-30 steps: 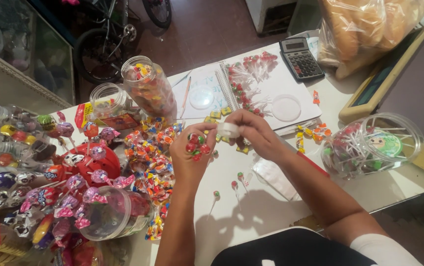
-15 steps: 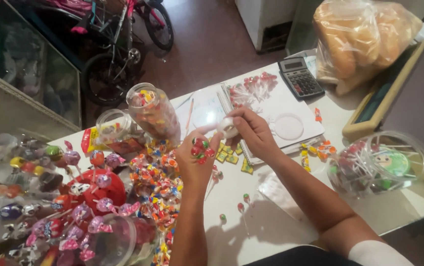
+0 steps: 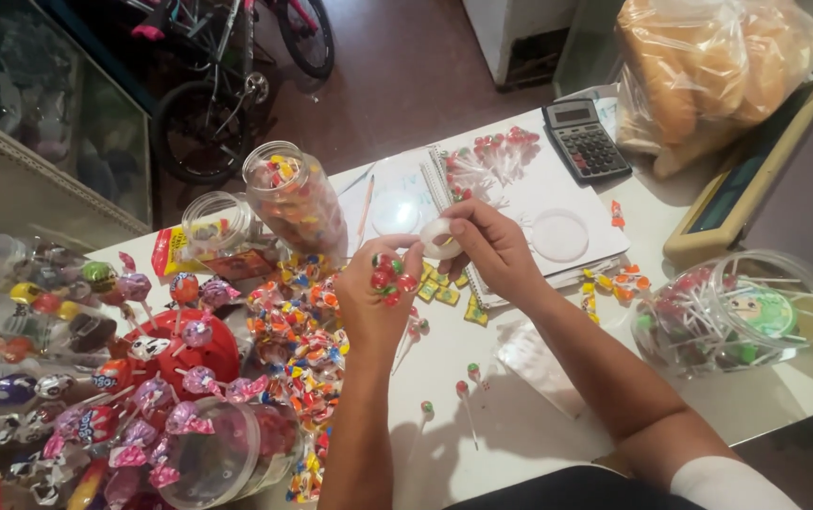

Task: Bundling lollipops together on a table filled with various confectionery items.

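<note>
The left hand (image 3: pixel 373 297) is closed around a small bunch of red and green round lollipops on thin white sticks (image 3: pixel 389 274). The sticks poke down out of the fist, above the white table top (image 3: pixel 520 434). The right hand (image 3: pixel 491 250) pinches a white roll of sticky tape (image 3: pixel 439 238) between thumb and fingers, right beside the bunch.

It looks like the step is tying the bunch together with tape (the roll sits just at the candy heads). The next move would call for pulling a bit of tape loose and winding it round the sticks while the left hand grips tight, or the lollipops will slip apart.

Now the count. There are two hands, one roll of tape and one bunch; I see about six candy heads in it, but some hide behind the fingers. Three loose lollipops (image 3: pixel 463 392) lie on the table near the wrists. One tall clear plastic jar of wrapped sweets (image 3: pixel 295 198) stands behind, and one clear round plastic tub full of lollipops (image 3: pixel 732 312) lies to the right. One grey calculator (image 3: pixel 584 140) rests on the far side.
</note>
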